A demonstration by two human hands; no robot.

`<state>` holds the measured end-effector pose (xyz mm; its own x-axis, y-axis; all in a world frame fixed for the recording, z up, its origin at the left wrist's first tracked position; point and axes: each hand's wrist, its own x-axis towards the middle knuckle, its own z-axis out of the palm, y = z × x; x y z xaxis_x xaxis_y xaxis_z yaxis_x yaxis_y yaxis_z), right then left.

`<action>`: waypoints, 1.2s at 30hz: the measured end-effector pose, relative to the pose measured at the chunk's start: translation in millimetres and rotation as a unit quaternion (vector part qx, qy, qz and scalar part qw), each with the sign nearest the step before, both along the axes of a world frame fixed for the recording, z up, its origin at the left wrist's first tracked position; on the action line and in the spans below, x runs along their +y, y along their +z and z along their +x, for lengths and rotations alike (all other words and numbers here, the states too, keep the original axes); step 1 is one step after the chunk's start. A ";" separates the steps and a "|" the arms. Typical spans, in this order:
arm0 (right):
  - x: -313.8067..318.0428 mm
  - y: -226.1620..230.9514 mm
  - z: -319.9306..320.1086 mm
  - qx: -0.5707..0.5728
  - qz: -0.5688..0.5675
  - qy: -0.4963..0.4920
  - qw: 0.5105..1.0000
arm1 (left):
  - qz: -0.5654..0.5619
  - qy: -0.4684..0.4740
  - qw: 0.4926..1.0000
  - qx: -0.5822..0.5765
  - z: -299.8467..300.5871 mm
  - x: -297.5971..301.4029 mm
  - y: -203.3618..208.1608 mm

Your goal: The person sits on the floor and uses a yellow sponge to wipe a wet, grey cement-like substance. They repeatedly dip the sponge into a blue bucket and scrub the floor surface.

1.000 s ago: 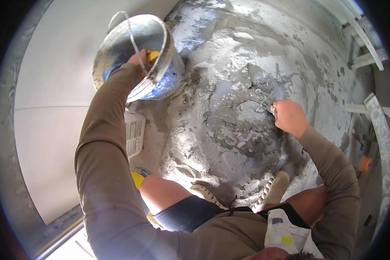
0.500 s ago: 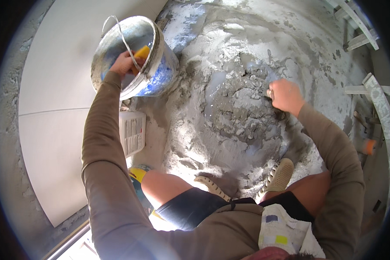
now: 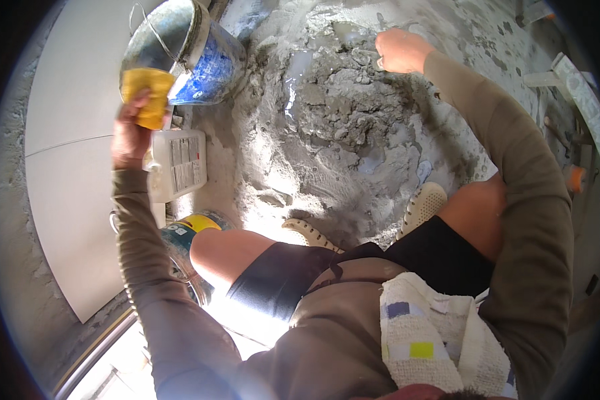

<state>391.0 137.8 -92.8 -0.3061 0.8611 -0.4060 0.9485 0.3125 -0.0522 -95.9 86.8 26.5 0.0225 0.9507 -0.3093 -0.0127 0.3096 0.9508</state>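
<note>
My left hand (image 3: 132,137) is closed on a yellow sponge (image 3: 152,97), held up just beside the near rim of a blue and white mortar-smeared bucket (image 3: 213,70). The bucket's thin wire handle rests across its open mouth. Over the far right part of a heap of wet grey mortar (image 3: 343,110), my right hand (image 3: 403,52) makes a fist. A small pale bit shows at its fingers; what it grips is hidden. Watery puddles lie in the lumpy mortar.
A white plastic canister (image 3: 183,160) stands nearer than the bucket, with a green and yellow pail (image 3: 197,223) by my left knee. Large pale panels (image 3: 70,183) lie to the left. Whitish wooden pieces (image 3: 583,103) and an orange object (image 3: 575,179) are at the right.
My left hand has come out of the bucket with the sponge, moving left and toward me. My right fist stays over the mortar, now nearer its far side. The view has shifted.
</note>
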 end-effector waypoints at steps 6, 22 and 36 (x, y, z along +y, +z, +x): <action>-5.6 7.4 -11.0 -0.005 0.013 0.006 1.000 | -0.104 -0.061 0.987 -0.106 133.8 -27.9 -85.2; -8.0 27.5 -4.4 0.008 -0.003 -0.027 1.000 | -0.155 -0.147 0.959 -0.185 279.2 46.0 -124.5; -1.2 21.6 -1.5 -0.013 0.002 -0.028 1.000 | -0.174 -0.150 0.954 -0.193 274.3 12.5 -124.7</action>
<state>389.5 136.6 -71.2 -0.2471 0.8783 -0.4092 0.9654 0.2593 -0.0265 178.4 99.3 -98.2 0.4538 0.7249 -0.5182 -0.2015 0.6499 0.7328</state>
